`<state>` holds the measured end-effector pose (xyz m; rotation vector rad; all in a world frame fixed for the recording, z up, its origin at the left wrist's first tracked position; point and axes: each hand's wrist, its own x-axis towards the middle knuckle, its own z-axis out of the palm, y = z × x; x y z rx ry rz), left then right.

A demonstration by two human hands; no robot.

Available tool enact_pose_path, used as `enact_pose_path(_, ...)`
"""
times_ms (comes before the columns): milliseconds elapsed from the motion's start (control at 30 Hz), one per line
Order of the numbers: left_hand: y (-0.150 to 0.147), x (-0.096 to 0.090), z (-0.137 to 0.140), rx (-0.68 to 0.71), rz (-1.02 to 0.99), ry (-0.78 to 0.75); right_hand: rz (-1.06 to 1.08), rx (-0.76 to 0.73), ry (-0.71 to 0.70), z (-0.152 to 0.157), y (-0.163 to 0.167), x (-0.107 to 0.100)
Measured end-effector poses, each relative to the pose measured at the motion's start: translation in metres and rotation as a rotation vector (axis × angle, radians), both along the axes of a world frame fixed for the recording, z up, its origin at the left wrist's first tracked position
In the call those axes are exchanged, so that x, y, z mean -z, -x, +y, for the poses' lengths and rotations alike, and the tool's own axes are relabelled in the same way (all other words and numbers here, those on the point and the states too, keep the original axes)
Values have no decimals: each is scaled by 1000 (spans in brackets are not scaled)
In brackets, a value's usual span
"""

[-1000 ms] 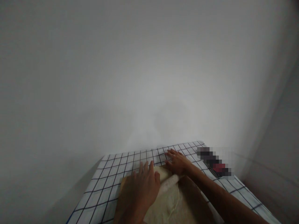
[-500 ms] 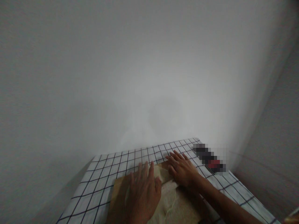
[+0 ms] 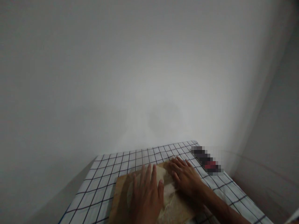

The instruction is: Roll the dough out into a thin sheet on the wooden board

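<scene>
A pale, thin, flattened piece that looks like dough lies on a wooden board, its edges uneven and creased. My left hand rests palm down over the left part of it, fingers stretched toward the wall, and covers much of that side. Flat over the board's far right corner, at the edge of the pale piece, is my right hand with fingers extended. Neither hand grasps anything. The near part of the board runs out of the picture.
Under the board is a table with a white cloth checked in dark lines. A blurred-out dark and red object lies near the table's right edge. A plain pale wall rises directly behind, with another wall on the right.
Both hands have shifted slightly over the pale piece, the left a little to the right and the right a little nearer to me. The camera view has also moved slightly.
</scene>
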<state>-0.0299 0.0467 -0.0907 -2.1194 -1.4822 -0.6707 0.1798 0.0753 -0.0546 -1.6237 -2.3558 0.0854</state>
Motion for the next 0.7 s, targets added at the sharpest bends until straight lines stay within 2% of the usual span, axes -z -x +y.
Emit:
enact_pose_path(167,2,-22,15,-130,26,228,-3,-102,81,59,14,-6)
enact_pose_path(333,5,-39,25,-176,87,314,29,-193,90,94,27,-6)
enact_pose_path(467,4,-37,23,-165,96,322,51,-197,72,92,24,-3)
enact_pose_path(700,-4,-25,12,-85,47,292,8,-66,22,51,7,2)
